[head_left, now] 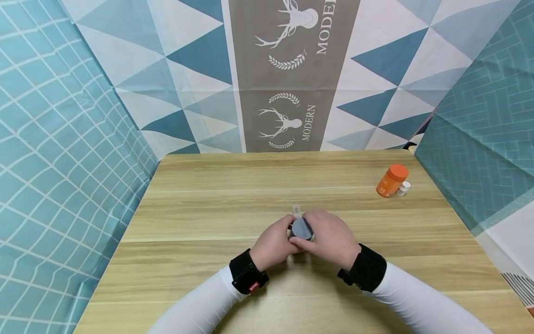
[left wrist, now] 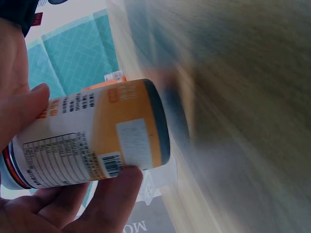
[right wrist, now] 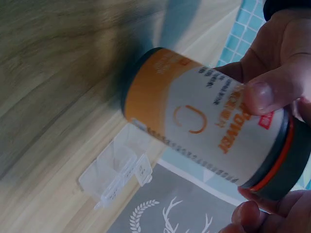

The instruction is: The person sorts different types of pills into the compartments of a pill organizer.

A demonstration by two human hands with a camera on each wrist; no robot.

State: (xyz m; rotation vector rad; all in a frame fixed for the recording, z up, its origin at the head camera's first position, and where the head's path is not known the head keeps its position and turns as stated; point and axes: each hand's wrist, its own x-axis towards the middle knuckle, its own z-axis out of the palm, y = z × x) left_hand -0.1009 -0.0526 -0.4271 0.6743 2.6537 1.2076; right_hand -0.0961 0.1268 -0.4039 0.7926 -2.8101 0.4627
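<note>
Both hands hold one supplement bottle [right wrist: 194,116] with a white and orange label and a dark grey cap [head_left: 301,229]. It stands about upright, its base close over the wooden table. My left hand [head_left: 273,243] curls round its left side. From the other side my right hand [head_left: 333,236] grips it, thumb across the front and fingers behind, near the cap. Printed text, a table and a barcode show on the label of the bottle [left wrist: 92,136] in the left wrist view. Just behind it lies a clear plastic pill organizer [right wrist: 121,160] with lids raised, mostly hidden in the head view.
An orange bottle [head_left: 392,181] and a small white bottle [head_left: 403,188] stand at the back right of the wooden table [head_left: 200,199]. Patterned cloths hang behind the table and on both sides.
</note>
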